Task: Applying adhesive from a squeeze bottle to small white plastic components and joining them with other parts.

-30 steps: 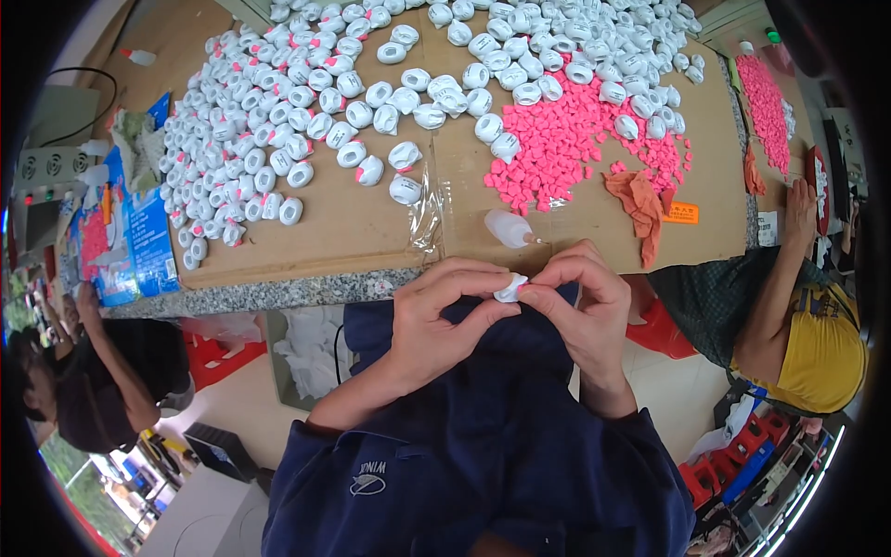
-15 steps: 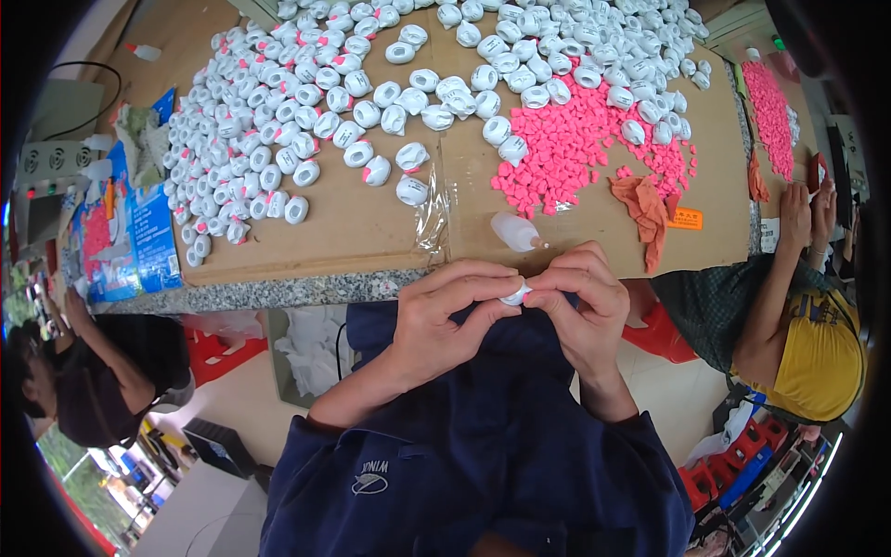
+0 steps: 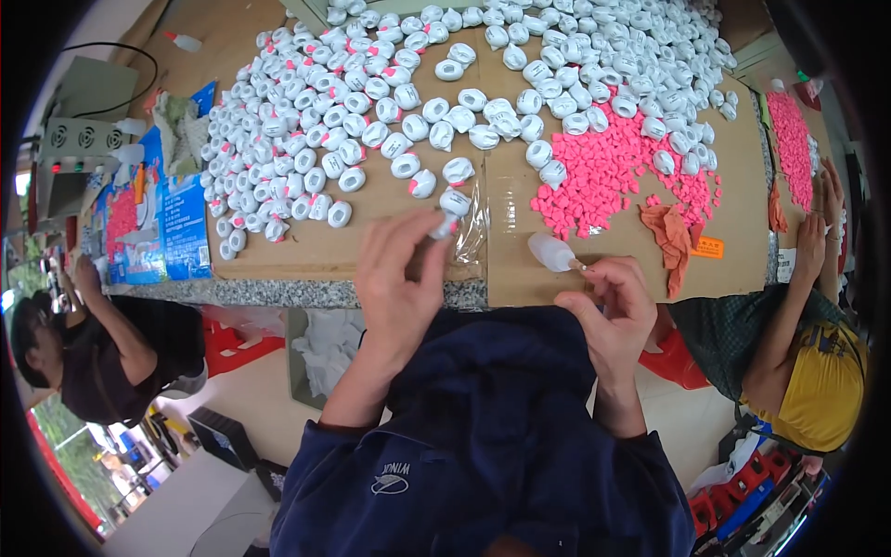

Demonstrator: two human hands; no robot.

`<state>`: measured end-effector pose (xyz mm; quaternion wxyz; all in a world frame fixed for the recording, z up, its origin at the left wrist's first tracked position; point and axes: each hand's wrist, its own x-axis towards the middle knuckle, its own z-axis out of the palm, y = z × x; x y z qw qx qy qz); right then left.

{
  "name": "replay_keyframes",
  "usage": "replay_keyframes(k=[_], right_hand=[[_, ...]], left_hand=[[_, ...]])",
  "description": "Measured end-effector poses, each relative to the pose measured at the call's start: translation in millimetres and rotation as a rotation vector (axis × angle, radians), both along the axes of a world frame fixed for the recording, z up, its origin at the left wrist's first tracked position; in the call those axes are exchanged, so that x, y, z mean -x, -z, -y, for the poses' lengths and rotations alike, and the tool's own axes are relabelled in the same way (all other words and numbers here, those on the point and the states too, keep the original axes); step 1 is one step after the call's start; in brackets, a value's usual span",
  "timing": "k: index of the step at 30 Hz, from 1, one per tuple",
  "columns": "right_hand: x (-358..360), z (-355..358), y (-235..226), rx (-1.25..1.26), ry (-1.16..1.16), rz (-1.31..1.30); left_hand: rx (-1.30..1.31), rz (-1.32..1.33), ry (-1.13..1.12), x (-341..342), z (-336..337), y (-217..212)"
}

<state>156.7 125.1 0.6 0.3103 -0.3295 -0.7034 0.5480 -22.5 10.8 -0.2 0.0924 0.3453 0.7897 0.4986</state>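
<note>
My left hand pinches a small white rounded piece with a pink tip between thumb and fingers, just above the cardboard's front part and beside the near edge of the white pieces. The hand is slightly blurred. My right hand has its thumb apart from its curled fingers and holds nothing that I can see. Its fingertips are right by the nozzle of a translucent squeeze bottle, which lies on the cardboard; whether they touch is unclear. Many white rounded pieces, some with pink tips, cover the table's far side.
A heap of small pink pieces lies at the right middle. Near it are an orange-red cloth and an orange label. A granite edge borders the cardboard. People work at left and right.
My hands have moved apart. The left has carried the white piece leftward and forward toward the others; the right has let go and moved to the bottle's nozzle. The view has shifted slightly.
</note>
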Motion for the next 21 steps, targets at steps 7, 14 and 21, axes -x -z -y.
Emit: replay_keyframes(k=[7, 14, 21], right_hand=[[31.2, -0.3, -4.5, -0.247, -0.039, 0.179], [34.2, -0.1, -2.8, -0.259, -0.034, 0.151], [34.9, 1.1, -1.7, -0.282, -0.045, 0.129]], left_hand=[[0.127, -0.431, 0.061, 18.9, -12.3, 2.9], [0.225, -0.512, 0.041, 26.6, -22.1, -2.1], [0.123, -0.616, -0.093, 38.0, -38.8, -0.9]])
